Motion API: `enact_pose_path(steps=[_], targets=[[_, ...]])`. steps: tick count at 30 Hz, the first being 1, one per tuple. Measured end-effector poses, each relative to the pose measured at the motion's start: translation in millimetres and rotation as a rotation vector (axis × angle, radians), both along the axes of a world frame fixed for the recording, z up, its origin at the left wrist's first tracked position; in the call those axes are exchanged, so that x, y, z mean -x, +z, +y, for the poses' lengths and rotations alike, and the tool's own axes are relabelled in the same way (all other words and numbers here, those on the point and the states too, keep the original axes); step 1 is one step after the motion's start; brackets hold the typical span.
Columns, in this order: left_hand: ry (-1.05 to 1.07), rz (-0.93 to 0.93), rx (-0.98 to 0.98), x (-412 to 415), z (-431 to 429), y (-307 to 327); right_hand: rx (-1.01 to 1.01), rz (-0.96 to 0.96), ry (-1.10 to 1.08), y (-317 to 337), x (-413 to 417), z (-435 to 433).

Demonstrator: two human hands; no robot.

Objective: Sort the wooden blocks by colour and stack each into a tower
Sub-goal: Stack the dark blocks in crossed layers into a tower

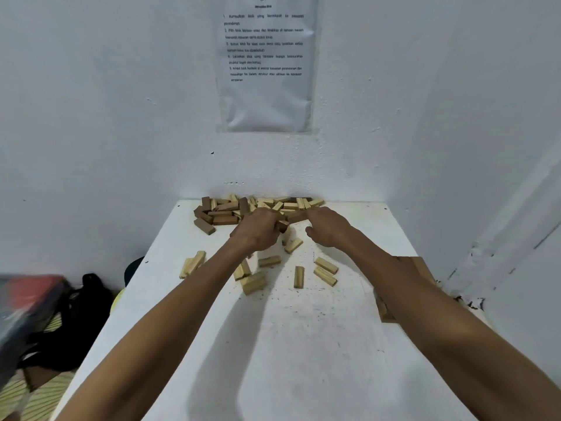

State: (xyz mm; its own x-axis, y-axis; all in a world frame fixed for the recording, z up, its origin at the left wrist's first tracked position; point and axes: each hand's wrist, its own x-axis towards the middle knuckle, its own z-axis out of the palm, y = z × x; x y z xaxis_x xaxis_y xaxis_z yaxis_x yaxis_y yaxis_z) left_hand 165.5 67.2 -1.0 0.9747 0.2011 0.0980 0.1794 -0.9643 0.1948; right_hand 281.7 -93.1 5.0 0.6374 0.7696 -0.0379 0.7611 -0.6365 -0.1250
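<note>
At the far edge of the white counter [303, 344], against the white wall, lies a loose heap of small rectangular wooden blocks [273, 205]. Its dark brown blocks [223, 220] bunch at the left end, and its pale yellow blocks [291, 205] spread across the middle and right. Nearer the person, scattered pale blocks [299, 277] lie flat on the counter, some touching in pairs, others apart.

Both bare forearms reach forward to the near side of the heap. The left hand [259, 229] has its fingers curled and pinches one short dark brown block [283, 226] at its fingertips, just above the counter. The right hand [326, 227] is just beside it, its fingers bent down into the heap and its thumb held apart. Whether it grips a block cannot be told.

A flat brown board [422, 268] lies under the right forearm at the counter's right edge, mostly hidden. A printed paper sheet in a clear sleeve [265, 65] hangs on the wall above the heap. A black bag [88, 299] sits on the floor to the left.
</note>
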Motion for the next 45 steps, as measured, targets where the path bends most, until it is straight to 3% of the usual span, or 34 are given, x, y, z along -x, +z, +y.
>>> enact_pose_path(steps=[7, 12, 20, 29, 33, 39, 45], targets=[[-0.071, 0.051, -0.358, -36, 32, -26, 0.019, -0.099, 0.084, -27, -37, 46], [-0.146, -0.134, -0.373, -34, 48, -47, -0.062, -0.189, 0.09, -38, -43, 51], [-0.285, -0.174, -0.496, -31, 57, -40, -0.147, -0.136, 0.015, -37, -40, 37], [-0.256, -0.262, -0.234, 31, 20, -8, -0.365, 0.089, -0.1, 1, 29, -15], [-0.242, -0.272, -0.035, 94, -10, -14, -0.326, 0.165, -0.082, -3, 93, -51], [-0.077, -0.224, 0.185, 172, -49, -56, -0.323, 0.469, -0.04, -19, 165, -104], [0.121, -0.282, 0.316, 180, -70, -75, -0.483, 0.512, 0.004, -37, 172, -114]])
